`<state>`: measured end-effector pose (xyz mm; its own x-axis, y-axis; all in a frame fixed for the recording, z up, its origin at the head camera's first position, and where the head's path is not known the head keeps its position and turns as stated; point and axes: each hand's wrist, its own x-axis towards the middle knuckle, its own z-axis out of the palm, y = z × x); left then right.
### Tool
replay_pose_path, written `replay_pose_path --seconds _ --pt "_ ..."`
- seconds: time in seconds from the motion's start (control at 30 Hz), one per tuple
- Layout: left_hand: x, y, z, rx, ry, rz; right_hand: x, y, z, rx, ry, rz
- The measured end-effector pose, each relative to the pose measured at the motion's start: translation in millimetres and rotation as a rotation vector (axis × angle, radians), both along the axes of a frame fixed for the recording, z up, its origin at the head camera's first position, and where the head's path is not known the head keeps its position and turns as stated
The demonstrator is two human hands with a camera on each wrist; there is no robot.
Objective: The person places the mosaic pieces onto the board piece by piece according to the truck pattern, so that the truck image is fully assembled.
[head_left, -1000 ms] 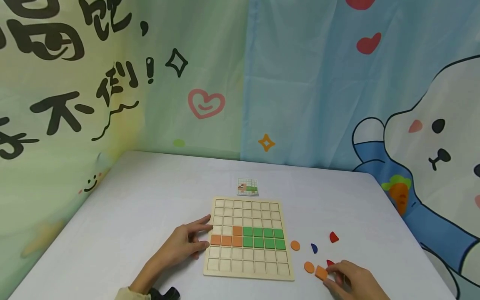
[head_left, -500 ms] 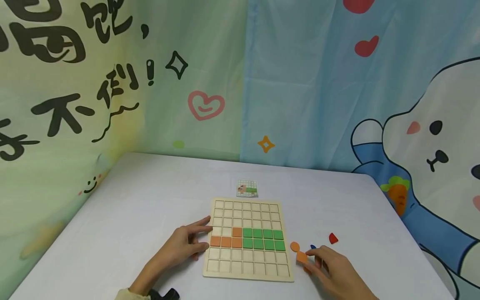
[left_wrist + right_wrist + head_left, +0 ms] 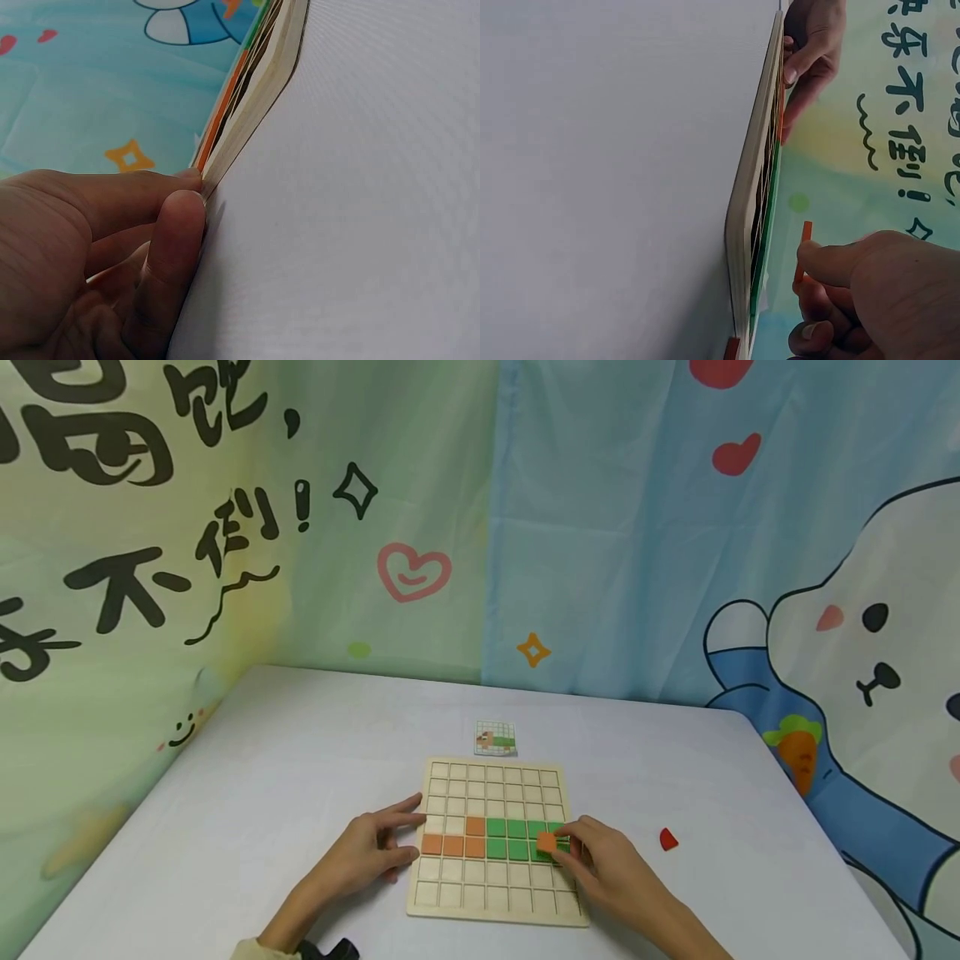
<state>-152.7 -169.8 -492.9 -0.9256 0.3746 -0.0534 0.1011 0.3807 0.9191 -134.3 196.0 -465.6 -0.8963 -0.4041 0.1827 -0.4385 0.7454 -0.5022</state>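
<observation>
A light wooden grid board [image 3: 517, 877] lies on the white table. Green square tiles [image 3: 517, 829] fill cells at its middle right, with orange tiles [image 3: 452, 845] on their left. My right hand [image 3: 611, 860] pinches a loose orange square tile [image 3: 546, 842] between thumb and fingers, over the green ones. In the right wrist view this held tile [image 3: 807, 232] stands on edge, apart from the board's face. My left hand [image 3: 375, 843] rests thumb and fingertips against the board's left edge, as the left wrist view shows at the board's side [image 3: 255, 105].
A small printed card [image 3: 495, 739] with a gridded picture lies beyond the board. To the right is a red quarter-round piece [image 3: 668, 839]. The right hand and forearm hide the other loose pieces. A printed curtain [image 3: 600, 527] hangs behind the table.
My right hand has carried the orange square tile leftward and away from me, from among the loose pieces at the right to over the green tiles. The left hand has stayed put.
</observation>
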Motion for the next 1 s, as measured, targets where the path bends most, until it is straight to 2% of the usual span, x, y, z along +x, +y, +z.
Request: replay_pose_path --seconds 0.17,0.37,0.63,1.0 --pt "-0.4 -0.1 -0.5 0.001 0.005 -0.002 -10.3 -11.2 -0.4 -0.005 0.019 0.024" --pt "-0.9 0.3 -1.6 0.009 0.004 -0.007 -19.6 -22.8 3.0 0.016 -0.020 0.024" --pt "-0.6 -0.2 -0.8 0.006 0.002 -0.002 -30.1 -37.1 1.9 0.016 -0.010 0.058" --pt "-0.2 -0.1 -1.1 0.004 0.003 -0.001 -42.8 -60.8 1.9 0.046 -0.010 0.052"
